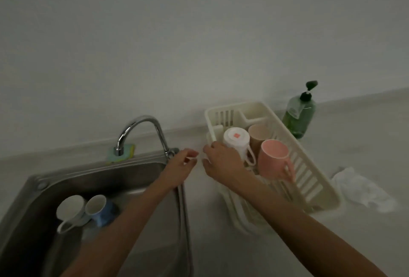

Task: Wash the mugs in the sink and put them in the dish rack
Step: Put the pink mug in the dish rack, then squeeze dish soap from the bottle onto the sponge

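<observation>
Two hands sit between sink and rack. The left hand (180,167), fingers loosely bent and holding nothing, is by the faucet (141,125) tip. The right hand (222,161) lies over the dish rack (309,179) near its left rim; whether it grasps anything is unclear. A strip of bare counter (199,208) separates the sink (137,175) from the rack. An inverted white mug (235,141), a tan mug (256,135) and a pink mug (273,157) crowd the rack's far half. A pale mug (70,210) and a blue mug (100,209) lie in the sink.

Your left forearm (124,217) and right forearm (298,221): both slender and bare right down to the frame's lower edge. Left hand (180,167): the fingernails look tinted reddish-pink, but the dim light makes that uncertain. Right hand (223,164): nails too blurred to read.
</observation>
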A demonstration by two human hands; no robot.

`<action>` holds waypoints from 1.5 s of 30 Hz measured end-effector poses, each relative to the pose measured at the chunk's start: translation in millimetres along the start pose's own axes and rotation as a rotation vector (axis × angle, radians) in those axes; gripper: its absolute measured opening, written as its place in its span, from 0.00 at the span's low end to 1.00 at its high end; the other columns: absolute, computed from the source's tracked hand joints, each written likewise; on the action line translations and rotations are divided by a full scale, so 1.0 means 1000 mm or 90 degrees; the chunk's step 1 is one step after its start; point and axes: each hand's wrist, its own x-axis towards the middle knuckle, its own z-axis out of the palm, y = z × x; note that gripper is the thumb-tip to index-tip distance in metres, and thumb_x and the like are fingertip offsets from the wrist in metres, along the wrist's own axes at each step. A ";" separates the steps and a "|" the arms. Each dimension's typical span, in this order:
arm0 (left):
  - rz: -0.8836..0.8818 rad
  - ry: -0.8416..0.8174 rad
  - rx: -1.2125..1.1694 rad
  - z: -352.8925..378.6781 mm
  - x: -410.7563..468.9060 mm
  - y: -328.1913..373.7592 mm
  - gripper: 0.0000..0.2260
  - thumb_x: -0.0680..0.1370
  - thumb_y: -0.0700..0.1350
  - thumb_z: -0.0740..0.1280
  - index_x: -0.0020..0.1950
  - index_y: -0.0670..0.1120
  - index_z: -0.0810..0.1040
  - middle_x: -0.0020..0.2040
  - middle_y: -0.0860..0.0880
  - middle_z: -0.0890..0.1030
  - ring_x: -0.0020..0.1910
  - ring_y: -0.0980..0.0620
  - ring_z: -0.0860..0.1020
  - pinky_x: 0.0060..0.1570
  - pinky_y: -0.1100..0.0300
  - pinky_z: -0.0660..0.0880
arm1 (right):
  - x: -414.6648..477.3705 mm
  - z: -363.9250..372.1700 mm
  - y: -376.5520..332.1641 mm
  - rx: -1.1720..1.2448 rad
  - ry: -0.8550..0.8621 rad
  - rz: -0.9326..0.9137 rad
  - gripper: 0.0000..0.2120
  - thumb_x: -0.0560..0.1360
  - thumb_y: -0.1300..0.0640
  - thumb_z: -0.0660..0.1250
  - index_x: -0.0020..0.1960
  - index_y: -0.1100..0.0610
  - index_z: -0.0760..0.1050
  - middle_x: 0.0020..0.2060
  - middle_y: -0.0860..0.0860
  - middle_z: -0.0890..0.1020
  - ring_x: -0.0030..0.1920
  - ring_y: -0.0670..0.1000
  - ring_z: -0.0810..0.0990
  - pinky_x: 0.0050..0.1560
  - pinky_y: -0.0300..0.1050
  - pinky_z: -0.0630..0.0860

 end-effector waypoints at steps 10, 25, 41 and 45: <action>-0.253 0.173 -0.072 -0.127 -0.069 -0.171 0.11 0.77 0.37 0.64 0.43 0.54 0.77 0.41 0.51 0.81 0.42 0.50 0.79 0.48 0.57 0.76 | 0.063 0.108 -0.167 0.103 -0.246 -0.010 0.14 0.76 0.47 0.61 0.57 0.52 0.74 0.56 0.53 0.80 0.58 0.57 0.78 0.55 0.49 0.75; -0.332 0.153 -0.298 -0.188 0.029 -0.304 0.16 0.79 0.38 0.56 0.65 0.45 0.73 0.60 0.44 0.76 0.57 0.45 0.75 0.62 0.45 0.73 | 0.210 0.263 -0.238 0.633 0.026 0.570 0.12 0.75 0.52 0.71 0.53 0.58 0.77 0.42 0.55 0.83 0.33 0.51 0.82 0.25 0.42 0.76; -0.188 0.145 -0.229 -0.256 -0.119 -0.286 0.33 0.71 0.42 0.75 0.73 0.44 0.66 0.67 0.49 0.72 0.66 0.55 0.70 0.66 0.55 0.69 | 0.115 0.178 -0.310 0.652 -0.066 0.065 0.11 0.70 0.68 0.72 0.41 0.53 0.78 0.39 0.51 0.83 0.41 0.48 0.81 0.45 0.43 0.78; -0.206 0.213 -0.276 -0.278 -0.199 -0.270 0.10 0.74 0.40 0.72 0.52 0.38 0.78 0.47 0.43 0.82 0.45 0.57 0.80 0.46 0.59 0.78 | 0.092 0.161 -0.360 0.624 -0.199 -0.089 0.11 0.71 0.69 0.70 0.42 0.53 0.77 0.39 0.52 0.83 0.40 0.43 0.80 0.44 0.37 0.77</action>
